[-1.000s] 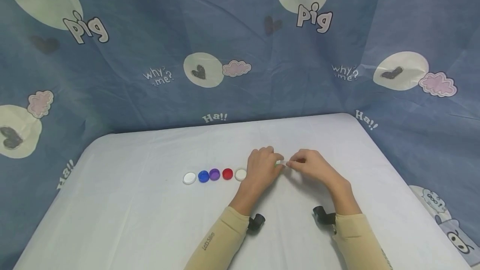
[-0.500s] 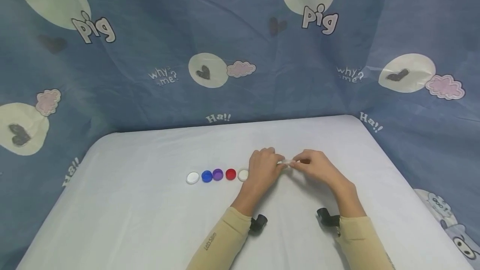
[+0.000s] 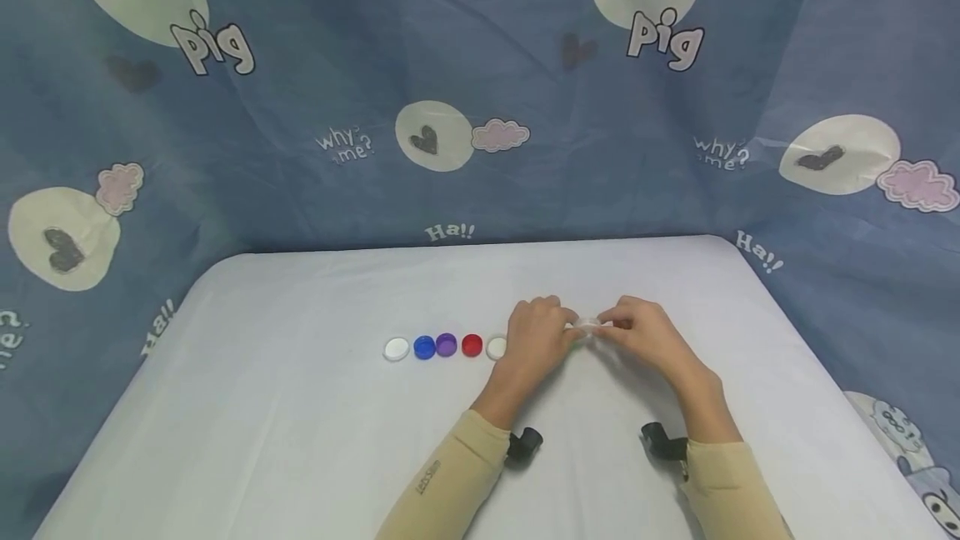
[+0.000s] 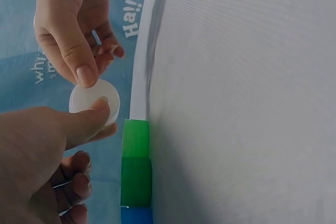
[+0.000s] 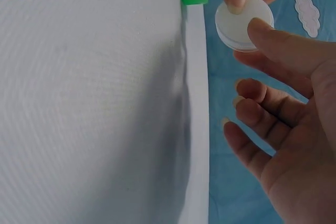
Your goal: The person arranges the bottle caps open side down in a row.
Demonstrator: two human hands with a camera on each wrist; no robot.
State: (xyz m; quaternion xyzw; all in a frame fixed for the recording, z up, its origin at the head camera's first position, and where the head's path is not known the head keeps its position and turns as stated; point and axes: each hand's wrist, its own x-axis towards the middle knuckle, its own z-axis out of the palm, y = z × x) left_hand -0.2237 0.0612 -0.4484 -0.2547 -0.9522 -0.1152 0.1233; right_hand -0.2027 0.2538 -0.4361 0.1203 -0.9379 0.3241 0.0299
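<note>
A round, translucent white cap (image 3: 588, 322) is held between both hands, over the right half of the table. My left hand (image 3: 536, 333) pinches its near side; in the left wrist view the thumb lies flat on the cap's face (image 4: 85, 96). My right hand (image 3: 651, 335) pinches the opposite edge between thumb and fingers, the other fingers loosely bent in the right wrist view. Beyond the cap, green blocks of colour (image 4: 136, 182) show low on the table; in the head view my left hand mostly hides them.
Left of my hands a row of round caps lies on the white-covered table (image 3: 300, 423): white (image 3: 396, 348), blue (image 3: 424, 347), purple (image 3: 446, 345), red (image 3: 472, 345) and cream (image 3: 496, 347). A blue printed cloth (image 3: 285, 190) hangs behind the table.
The head view has shifted, so everything sits further right in it. Both hands keep their pinch, and the cap between them shows wider than before. The row of caps is unchanged.
</note>
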